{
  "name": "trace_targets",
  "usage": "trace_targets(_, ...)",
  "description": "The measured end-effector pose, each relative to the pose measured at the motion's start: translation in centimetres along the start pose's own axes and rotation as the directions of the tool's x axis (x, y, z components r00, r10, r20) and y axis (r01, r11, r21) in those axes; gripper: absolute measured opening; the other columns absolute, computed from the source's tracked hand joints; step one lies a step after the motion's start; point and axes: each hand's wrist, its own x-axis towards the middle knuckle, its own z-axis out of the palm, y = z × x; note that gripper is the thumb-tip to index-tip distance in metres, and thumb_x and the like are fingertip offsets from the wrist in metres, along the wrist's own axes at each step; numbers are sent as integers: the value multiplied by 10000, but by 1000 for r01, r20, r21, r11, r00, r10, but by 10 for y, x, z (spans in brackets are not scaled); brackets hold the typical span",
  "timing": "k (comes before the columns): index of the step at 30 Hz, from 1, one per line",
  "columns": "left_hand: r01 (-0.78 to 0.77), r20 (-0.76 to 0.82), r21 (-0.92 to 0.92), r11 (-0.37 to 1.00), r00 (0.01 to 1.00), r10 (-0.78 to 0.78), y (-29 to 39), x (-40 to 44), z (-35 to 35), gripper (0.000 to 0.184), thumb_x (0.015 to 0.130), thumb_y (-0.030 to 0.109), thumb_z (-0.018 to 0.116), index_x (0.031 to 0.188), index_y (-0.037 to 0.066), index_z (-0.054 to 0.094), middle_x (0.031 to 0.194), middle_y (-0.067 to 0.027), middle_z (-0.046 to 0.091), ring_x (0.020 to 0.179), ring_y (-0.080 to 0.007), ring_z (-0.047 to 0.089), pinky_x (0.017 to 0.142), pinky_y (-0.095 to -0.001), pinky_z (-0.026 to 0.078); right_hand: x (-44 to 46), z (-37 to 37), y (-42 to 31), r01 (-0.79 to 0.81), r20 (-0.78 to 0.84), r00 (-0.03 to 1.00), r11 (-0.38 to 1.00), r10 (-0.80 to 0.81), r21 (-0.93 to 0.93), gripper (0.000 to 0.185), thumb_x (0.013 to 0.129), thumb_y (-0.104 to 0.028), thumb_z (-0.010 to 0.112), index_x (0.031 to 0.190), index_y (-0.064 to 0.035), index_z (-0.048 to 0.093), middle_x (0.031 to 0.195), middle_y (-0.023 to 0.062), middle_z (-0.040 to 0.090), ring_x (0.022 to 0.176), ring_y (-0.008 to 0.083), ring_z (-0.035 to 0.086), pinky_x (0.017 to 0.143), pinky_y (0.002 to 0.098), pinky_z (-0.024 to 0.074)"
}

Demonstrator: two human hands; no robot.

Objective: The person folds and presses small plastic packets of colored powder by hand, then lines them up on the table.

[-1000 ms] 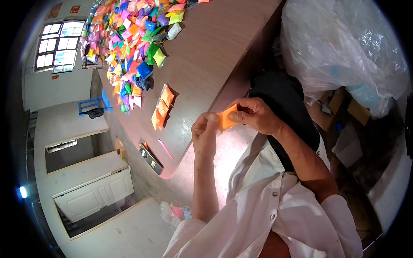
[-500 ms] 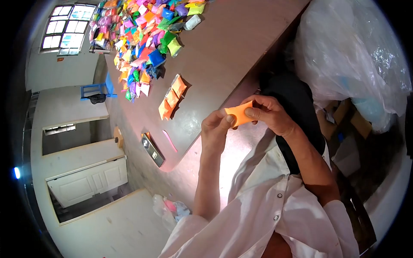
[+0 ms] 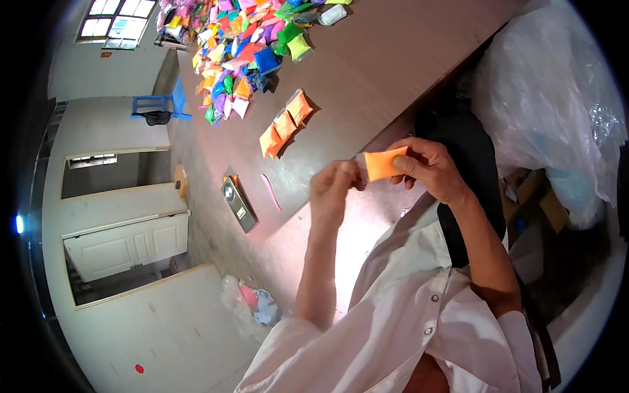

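Between my two hands, above my lap near the table edge, is a small orange packet (image 3: 383,164) with a clear end. My left hand (image 3: 335,182) is closed, pinching the packet's clear left end. On the other side my right hand (image 3: 431,170) grips the orange right end, thumb on top and fingers beneath. Several joined orange packets (image 3: 285,126) lie in a strip on the table, apart from my hands. Nearer the table's corner are a pink plastic stick (image 3: 270,192) and a dark flat device with a round dial (image 3: 238,204).
A large heap of coloured packets (image 3: 252,52) covers the far left of the brown table (image 3: 367,72). Big clear plastic bags (image 3: 547,92) bulge at the right, above cardboard (image 3: 550,203). A blue chair (image 3: 160,105) stands by the wall, and a bag of scraps (image 3: 252,304) lies on the floor.
My left hand has shifted from the packet's orange body to its clear end, which now shows. The right thumb has moved toward the right end. The whole view has shifted slightly.
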Motion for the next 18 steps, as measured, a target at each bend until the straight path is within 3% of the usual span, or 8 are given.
trace_targets(2,-66,-274,62,996,958,81,9,-3,-17,373,1106,312,595,956,-5,723,906,-113,744,765,-148,656,717,-306,535,5,0,2,58,-16,998,995,-59,-84,251,1041,-226,704,1231,-64,730,1074,70,740,928,105,731,719,220,590)
trace_targets(3,-117,-338,126,985,928,154,8,-5,-36,350,1095,311,616,984,1,734,940,-107,757,780,-147,663,702,-301,539,8,4,-1,259,-157,943,945,-292,-202,238,1027,-184,717,1227,-56,731,1119,83,731,933,113,734,719,239,605)
trace_targets(4,-104,-447,308,946,862,240,12,-7,-45,340,1086,326,635,1020,12,747,928,-84,754,787,-128,658,702,-290,529,11,8,-4,422,-262,815,840,-516,-341,230,1013,-143,730,1223,-49,733,1164,95,722,938,120,737,718,258,620)
trace_targets(6,59,-520,649,758,762,386,13,-14,-77,279,1047,275,691,1061,2,747,955,-71,741,852,-151,687,726,-285,542,19,5,-19,406,-269,759,754,-593,-516,229,994,-113,743,1210,-37,735,1200,103,710,962,133,738,738,271,627)
trace_targets(9,184,-294,955,233,696,655,-5,-24,-123,258,1008,234,712,1158,24,714,1165,-152,737,1089,-333,690,929,-422,543,36,0,-22,302,-277,670,594,-689,-746,241,938,-51,763,1177,-28,742,1234,117,692,1047,216,735,839,323,632)
trace_targets(11,240,-339,940,241,717,609,-3,-35,-120,277,1004,251,705,1160,23,712,1214,-173,724,1172,-384,648,1018,-481,500,48,-5,-12,232,-125,610,327,-783,-916,253,907,-31,769,1159,-34,746,1249,125,680,1102,297,713,933,357,611)
trace_targets(13,342,-436,892,295,823,364,-7,-45,-116,327,1019,268,675,1196,-6,703,1258,-188,710,1185,-393,642,1028,-482,498,47,-5,-4,209,-101,642,301,-760,-930,286,886,-24,776,1169,-53,744,1272,128,661,1156,336,682,988,386,595)
trace_targets(18,116,-202,975,192,828,523,-32,-60,-94,445,991,271,711,1308,-37,665,1354,-234,666,1305,-419,588,1112,-504,455,41,0,-3,216,5,719,217,-695,-952,310,900,-30,776,1205,-47,725,1329,141,612,1193,324,666,972,378,614)
